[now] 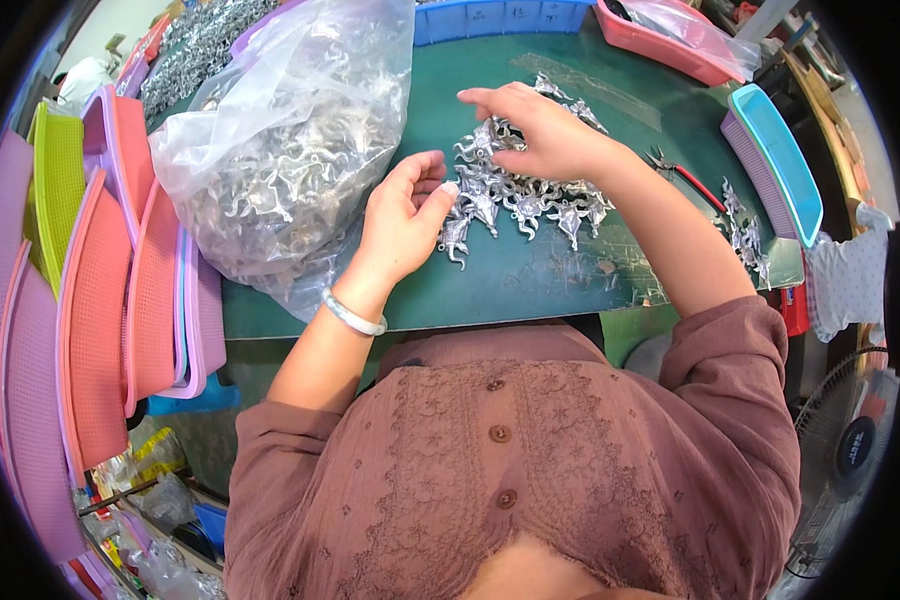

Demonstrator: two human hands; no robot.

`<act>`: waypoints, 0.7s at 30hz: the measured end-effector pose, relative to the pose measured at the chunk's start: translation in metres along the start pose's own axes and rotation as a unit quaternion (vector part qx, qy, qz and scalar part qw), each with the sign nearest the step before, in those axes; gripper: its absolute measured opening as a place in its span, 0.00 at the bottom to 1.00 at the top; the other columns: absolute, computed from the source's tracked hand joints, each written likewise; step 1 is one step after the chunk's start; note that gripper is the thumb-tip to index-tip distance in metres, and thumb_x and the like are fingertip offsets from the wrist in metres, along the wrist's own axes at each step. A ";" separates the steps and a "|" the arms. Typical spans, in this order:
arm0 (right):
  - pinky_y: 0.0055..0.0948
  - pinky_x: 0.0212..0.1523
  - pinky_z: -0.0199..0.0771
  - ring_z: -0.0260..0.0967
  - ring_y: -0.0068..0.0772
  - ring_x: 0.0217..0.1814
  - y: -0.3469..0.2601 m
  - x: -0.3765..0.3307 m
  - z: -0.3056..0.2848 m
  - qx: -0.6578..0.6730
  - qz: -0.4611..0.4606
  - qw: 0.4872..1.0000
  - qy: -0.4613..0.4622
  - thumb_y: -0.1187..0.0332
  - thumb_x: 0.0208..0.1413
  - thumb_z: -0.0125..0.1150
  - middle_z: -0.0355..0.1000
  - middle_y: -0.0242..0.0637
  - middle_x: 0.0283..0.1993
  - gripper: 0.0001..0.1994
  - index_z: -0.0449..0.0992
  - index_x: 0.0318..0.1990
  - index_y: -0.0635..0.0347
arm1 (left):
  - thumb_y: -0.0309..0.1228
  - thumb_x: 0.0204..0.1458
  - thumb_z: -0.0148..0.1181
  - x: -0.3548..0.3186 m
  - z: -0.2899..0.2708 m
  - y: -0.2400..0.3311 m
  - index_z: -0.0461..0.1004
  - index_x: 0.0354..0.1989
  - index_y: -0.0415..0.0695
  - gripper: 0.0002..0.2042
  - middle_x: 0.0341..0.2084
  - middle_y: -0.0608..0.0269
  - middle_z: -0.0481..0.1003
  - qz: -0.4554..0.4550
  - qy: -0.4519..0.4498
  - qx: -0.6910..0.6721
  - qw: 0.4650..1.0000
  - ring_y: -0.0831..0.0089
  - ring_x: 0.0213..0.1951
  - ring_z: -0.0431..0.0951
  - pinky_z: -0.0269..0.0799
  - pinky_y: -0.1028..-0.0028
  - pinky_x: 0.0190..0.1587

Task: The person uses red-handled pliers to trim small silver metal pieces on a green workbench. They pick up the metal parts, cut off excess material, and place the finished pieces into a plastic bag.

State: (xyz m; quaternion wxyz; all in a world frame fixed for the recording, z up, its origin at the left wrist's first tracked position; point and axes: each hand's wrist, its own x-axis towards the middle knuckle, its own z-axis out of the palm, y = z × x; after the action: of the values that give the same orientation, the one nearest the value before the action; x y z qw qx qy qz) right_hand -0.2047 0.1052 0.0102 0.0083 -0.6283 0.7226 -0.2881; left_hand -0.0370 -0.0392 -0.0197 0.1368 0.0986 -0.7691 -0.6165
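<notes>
Plastic baskets [98, 340] in coral, purple and lime green crowded the left of the frame. At top centre stood a blue tray [450, 27], at upper right a coral bin [658, 45], and below that a turquoise-rimmed basket [752, 165]. An electric fan [840, 490] filled the lower right.

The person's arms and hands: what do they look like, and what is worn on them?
The left hand has a pale, rounded bangle at the wrist; the right hand has none. Neither wears a glove. The left sleeve and right sleeve are brown, loose, ending near the elbows.
</notes>
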 end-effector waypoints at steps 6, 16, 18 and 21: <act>0.34 0.47 0.62 0.62 0.41 0.45 -0.028 -0.018 -0.001 0.068 0.024 0.978 0.195 0.71 0.37 0.63 0.67 0.39 0.38 0.28 0.65 0.52 0.59 | 0.30 0.55 0.50 0.003 0.012 0.016 0.66 0.48 0.35 0.15 0.37 0.60 0.72 -0.056 -0.042 -0.091 0.993 0.77 0.38 0.72 0.68 0.76 0.44; 0.20 0.34 0.67 0.63 0.21 0.36 -0.060 -0.049 0.039 0.315 0.115 0.901 0.275 0.77 0.45 0.60 0.63 0.32 0.36 0.19 0.67 0.47 0.62 | 0.30 0.56 0.48 0.004 0.021 0.023 0.69 0.40 0.39 0.09 0.30 0.62 0.74 -0.089 -0.041 -0.305 0.947 0.77 0.30 0.75 0.71 0.78 0.35; 0.19 0.36 0.66 0.62 0.18 0.36 -0.067 -0.056 0.038 0.385 0.120 0.874 0.271 0.79 0.49 0.56 0.63 0.31 0.36 0.17 0.66 0.48 0.62 | 0.31 0.56 0.48 0.005 0.016 0.020 0.69 0.38 0.40 0.08 0.27 0.63 0.74 -0.098 -0.045 -0.292 0.950 0.78 0.28 0.74 0.70 0.79 0.34; 0.17 0.35 0.65 0.62 0.15 0.34 -0.065 -0.059 0.024 0.404 0.175 0.855 0.273 0.77 0.52 0.53 0.65 0.28 0.33 0.13 0.68 0.46 0.64 | 0.32 0.56 0.48 0.004 0.012 0.022 0.70 0.35 0.41 0.08 0.25 0.65 0.74 -0.099 -0.067 -0.270 0.955 0.79 0.26 0.73 0.69 0.80 0.31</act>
State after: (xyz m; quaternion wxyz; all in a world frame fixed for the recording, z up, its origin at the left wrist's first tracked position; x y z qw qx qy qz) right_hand -0.1242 0.1459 -0.0025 0.1142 -0.3289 0.6135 -0.7088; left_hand -0.0445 -0.0245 -0.0003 0.0453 0.0919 -0.5676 -0.8169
